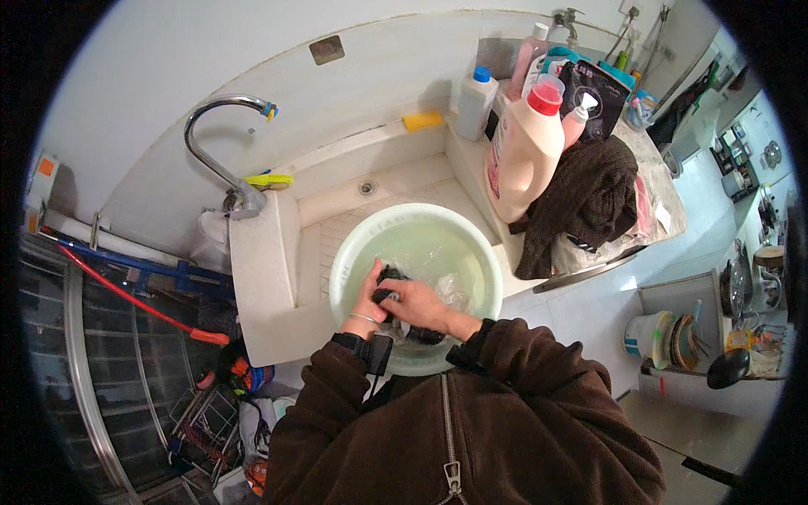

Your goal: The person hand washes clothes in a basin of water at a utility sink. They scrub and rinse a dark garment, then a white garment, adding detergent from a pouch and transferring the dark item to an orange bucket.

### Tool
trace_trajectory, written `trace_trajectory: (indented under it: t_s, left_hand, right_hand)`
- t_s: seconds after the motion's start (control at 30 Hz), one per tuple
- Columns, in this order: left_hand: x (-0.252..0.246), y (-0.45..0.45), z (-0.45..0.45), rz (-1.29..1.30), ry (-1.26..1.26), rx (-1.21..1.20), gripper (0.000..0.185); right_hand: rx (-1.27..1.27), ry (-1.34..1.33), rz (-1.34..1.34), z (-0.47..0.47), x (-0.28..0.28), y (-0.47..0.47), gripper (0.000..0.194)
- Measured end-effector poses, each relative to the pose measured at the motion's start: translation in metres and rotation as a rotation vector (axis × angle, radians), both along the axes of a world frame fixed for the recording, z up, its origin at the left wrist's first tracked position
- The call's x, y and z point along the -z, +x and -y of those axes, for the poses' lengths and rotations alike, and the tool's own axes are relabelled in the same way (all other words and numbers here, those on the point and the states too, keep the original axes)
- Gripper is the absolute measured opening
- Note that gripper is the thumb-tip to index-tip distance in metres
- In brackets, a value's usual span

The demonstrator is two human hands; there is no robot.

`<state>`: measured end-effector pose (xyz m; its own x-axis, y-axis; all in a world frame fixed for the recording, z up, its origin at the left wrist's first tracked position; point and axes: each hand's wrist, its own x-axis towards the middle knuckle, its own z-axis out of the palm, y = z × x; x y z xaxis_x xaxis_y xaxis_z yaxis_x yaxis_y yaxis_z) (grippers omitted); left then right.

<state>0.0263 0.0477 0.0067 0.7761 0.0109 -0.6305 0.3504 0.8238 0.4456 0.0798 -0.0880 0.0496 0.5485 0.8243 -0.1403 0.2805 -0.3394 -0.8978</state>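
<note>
A round pale green plastic basin [415, 213] holds water and stands in the stone sink in front of me. Over the water, my left hand [368, 297] grips a wet dark cloth [392, 273], thumb pointing up. My right hand [420, 306] pinches part of the same cloth against the left palm, its fingers curled. More dark fabric [424, 334] lies below my right wrist, in the water. Beside the right hand floats a whitish, see-through patch [451, 289]; whether it is suds or plastic I cannot tell.
A curved chrome faucet [208, 142] rises at the sink's left. Along the right ledge stand a large cream detergent bottle [527, 148], a blue-capped bottle [475, 104] and a heap of dark brown knitwear [584, 189]. A yellow sponge [422, 120] sits on the back ledge.
</note>
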Motion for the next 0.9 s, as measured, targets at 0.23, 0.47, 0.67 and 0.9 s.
trace_trajectory:
  t_s: [0.23, 0.47, 0.67, 0.9]
  left_hand:
    - [0.015, 0.003, 0.02, -0.087, 0.186, -0.056, 0.037]
    - [0.018, -0.014, 0.007, 0.009, 0.122, -0.155, 0.04]
    - [0.025, -0.003, -0.006, -0.019, -0.062, -0.088, 0.05]
    - [0.041, -0.005, 0.002, 0.025, -0.034, -0.081, 0.046]
  right_hand:
    - [0.317, -0.232, 0.265, -0.011, 0.025, 0.024, 0.028]
    - [0.505, -0.304, 0.408, 0.004, 0.059, 0.071, 0.038]
    - [0.073, -0.09, 0.14, -0.004, 0.028, 0.022, 0.038]
    - [0.037, -0.169, 0.349, -0.021, 0.017, -0.008, 0.033]
